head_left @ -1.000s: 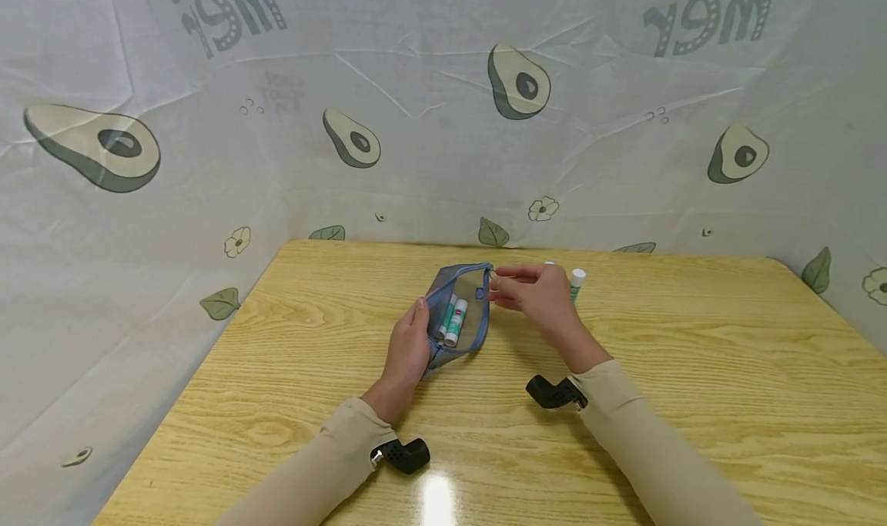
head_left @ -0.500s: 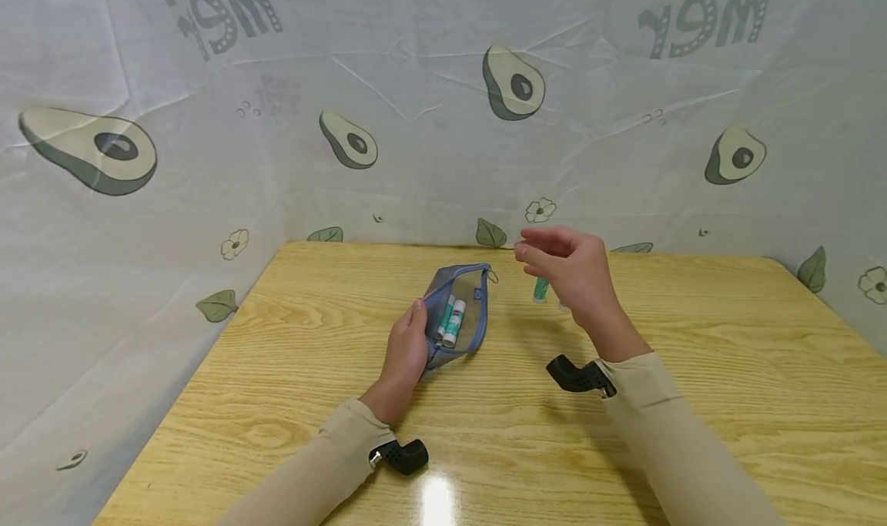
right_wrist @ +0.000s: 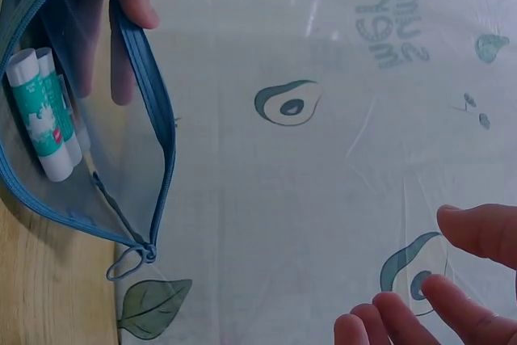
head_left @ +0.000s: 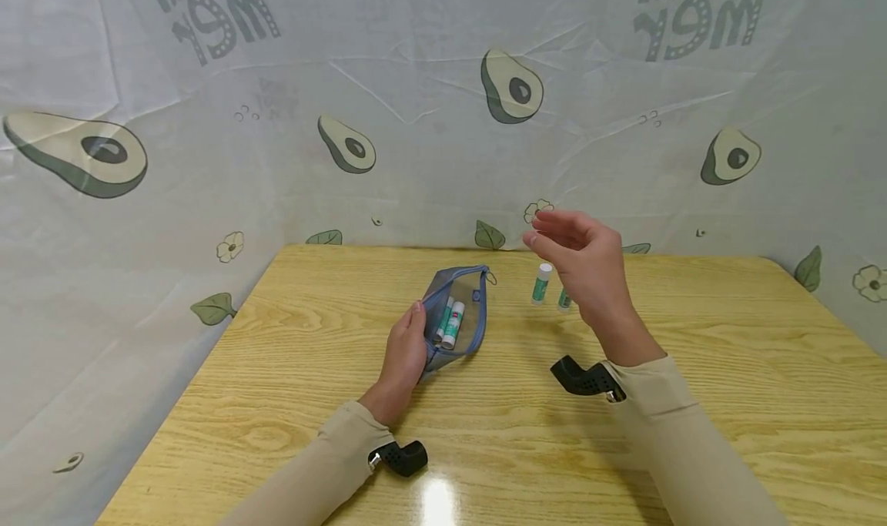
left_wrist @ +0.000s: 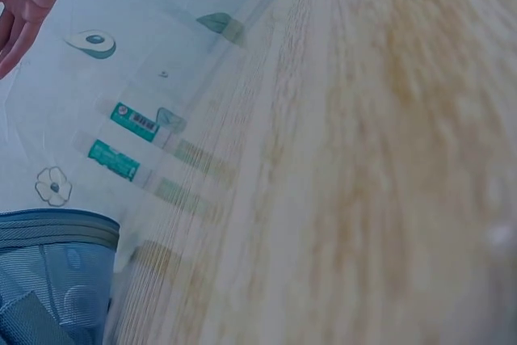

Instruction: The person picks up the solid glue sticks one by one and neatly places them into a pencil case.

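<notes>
A blue-grey mesh zip pouch (head_left: 483, 310) gapes wide over the table, gripped along its left side by my left hand (head_left: 404, 349). Two white-and-green glue sticks (right_wrist: 39, 119) lie side by side inside it. My right hand (head_left: 587, 264) hovers to the right of the pouch, thumb and fingers apart, holding nothing. Below it two more glue sticks stand upright on the table: one (head_left: 541, 284) in full view, the other (head_left: 564, 300) partly hidden behind that hand. In the right wrist view a small cord loop (right_wrist: 129, 260) hangs at the pouch's zip end.
The wooden table (head_left: 277, 403) reaches back to a pale cloth (head_left: 416, 87) printed with avocados and leaves. Black camera mounts (head_left: 405, 458) stick out from both sleeves.
My right hand has left the pouch's zip end, moving right and up, fingers spreading apart. The standing glue sticks now show more. My left hand keeps its hold on the pouch.
</notes>
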Motion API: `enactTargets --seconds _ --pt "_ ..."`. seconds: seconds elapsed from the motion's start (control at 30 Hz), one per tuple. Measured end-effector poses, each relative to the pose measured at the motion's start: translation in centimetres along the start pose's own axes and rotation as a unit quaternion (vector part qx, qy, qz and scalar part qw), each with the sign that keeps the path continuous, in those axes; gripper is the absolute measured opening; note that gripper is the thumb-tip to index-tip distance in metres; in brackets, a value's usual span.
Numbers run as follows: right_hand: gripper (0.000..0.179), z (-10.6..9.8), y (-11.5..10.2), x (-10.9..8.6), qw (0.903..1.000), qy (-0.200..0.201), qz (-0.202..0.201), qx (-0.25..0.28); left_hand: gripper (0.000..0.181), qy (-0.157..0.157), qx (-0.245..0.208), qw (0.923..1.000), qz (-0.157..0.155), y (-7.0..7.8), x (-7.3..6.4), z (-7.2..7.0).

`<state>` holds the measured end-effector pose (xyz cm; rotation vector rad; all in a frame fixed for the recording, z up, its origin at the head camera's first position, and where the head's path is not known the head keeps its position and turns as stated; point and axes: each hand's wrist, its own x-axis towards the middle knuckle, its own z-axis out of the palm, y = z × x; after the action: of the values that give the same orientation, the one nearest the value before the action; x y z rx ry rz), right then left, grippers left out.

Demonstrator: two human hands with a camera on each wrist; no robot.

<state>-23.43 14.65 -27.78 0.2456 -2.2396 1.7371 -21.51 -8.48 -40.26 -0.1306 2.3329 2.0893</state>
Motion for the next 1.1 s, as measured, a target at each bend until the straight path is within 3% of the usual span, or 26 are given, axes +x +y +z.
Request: enactTargets --seconds 0.3,0.47,0.73,1.1 --pt "0.045 0.0 -0.4 -0.4 0.9998 -0.006 0.018 0.000 0.063 -0.008 -0.007 0.9999 -0.011 0.0 -0.1 0.1" --pt "0.047 -0.3 -0.3 -0.7 0.9993 -0.003 0.028 -0.026 0.064 -0.008 -0.010 0.9999 -0.011 0.0 -0.1 0.1" --pt "0.050 -2.3 0.9 -1.1 0.9965 0.009 0.029 -0.078 0.064 -0.013 -0.005 0.9999 -0.006 0.1 0.0 0.1" --pt "0.056 -4.9 2.0 -1.3 0.9924 0.023 0.056 -0.107 0.064 -0.009 -0.002 0.9999 -0.008 0.1 0.0 0.1"
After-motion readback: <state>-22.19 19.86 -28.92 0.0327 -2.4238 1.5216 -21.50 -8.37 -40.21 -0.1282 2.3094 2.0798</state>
